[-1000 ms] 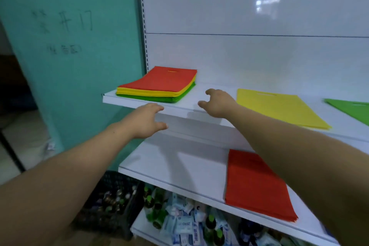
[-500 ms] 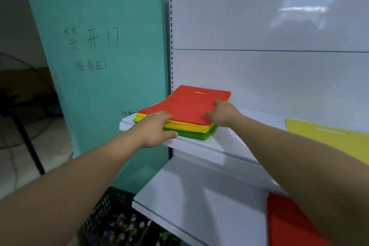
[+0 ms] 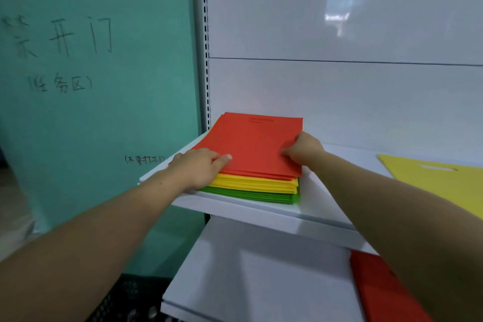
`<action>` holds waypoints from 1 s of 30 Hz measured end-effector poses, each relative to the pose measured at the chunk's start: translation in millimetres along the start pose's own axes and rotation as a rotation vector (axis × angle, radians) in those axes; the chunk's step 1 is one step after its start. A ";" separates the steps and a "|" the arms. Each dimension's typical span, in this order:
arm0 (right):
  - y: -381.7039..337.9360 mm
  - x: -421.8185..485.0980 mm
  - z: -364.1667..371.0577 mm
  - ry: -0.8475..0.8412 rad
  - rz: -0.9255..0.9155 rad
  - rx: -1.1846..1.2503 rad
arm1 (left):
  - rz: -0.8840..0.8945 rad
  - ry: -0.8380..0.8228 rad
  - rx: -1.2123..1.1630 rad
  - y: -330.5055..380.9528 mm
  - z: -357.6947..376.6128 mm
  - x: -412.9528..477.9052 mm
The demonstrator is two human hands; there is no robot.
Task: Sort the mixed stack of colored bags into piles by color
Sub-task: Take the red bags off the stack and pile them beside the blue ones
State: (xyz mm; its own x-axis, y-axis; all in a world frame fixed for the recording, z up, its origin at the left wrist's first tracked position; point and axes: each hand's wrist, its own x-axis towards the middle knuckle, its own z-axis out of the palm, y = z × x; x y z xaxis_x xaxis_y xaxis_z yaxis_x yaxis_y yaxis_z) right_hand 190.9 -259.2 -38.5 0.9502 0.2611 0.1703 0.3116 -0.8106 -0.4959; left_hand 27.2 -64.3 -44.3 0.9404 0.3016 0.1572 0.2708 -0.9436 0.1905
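Note:
A mixed stack of bags (image 3: 257, 185) lies at the left end of the upper white shelf (image 3: 261, 210): red bags (image 3: 253, 144) on top, yellow in the middle, green at the bottom. My left hand (image 3: 201, 168) rests on the stack's near left corner, thumb flat on the top red bag. My right hand (image 3: 303, 150) is at the stack's right edge with its fingers curled onto the top red bag. A yellow bag (image 3: 441, 180) lies alone further right on the same shelf. A red bag (image 3: 379, 287) lies on the lower shelf.
A teal wall (image 3: 104, 86) with handwritten marks stands left of the shelf unit. The white back panel (image 3: 339, 34) rises behind the stack. The lower shelf (image 3: 261, 277) juts out below, and a dark crate (image 3: 130, 303) sits on the floor at its left.
Both hands have moved from the shelf's front edge onto the stack. The left now rests on its near corner and the right grips the top red bag's right edge. The view moved closer.

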 end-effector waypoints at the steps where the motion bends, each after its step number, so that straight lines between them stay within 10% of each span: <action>1: -1.3 -0.8 -1.2 0.018 0.024 -0.005 | 0.016 0.004 -0.023 -2.3 -0.3 3.2; 16: 0.7 -47.6 -46.2 0.650 -0.393 0.288 | 0.060 0.017 -0.476 -1.9 -5.9 52.7; 22: 22.5 -87.5 -96.8 0.792 -0.364 0.406 | 0.141 0.058 -1.000 43.7 -17.8 34.9; 30: 121.4 -140.4 -159.7 0.686 -0.122 0.410 | 0.342 0.193 -0.821 158.2 -10.5 -34.4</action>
State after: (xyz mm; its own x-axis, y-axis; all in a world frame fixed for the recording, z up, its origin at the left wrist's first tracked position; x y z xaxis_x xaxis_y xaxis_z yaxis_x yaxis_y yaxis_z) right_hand 94.0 -477.9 13.4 0.7337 -0.1523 0.6621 0.5176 -0.5059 -0.6900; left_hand 35.5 -222.5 -9.4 0.8715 0.1103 0.4779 -0.3184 -0.6138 0.7224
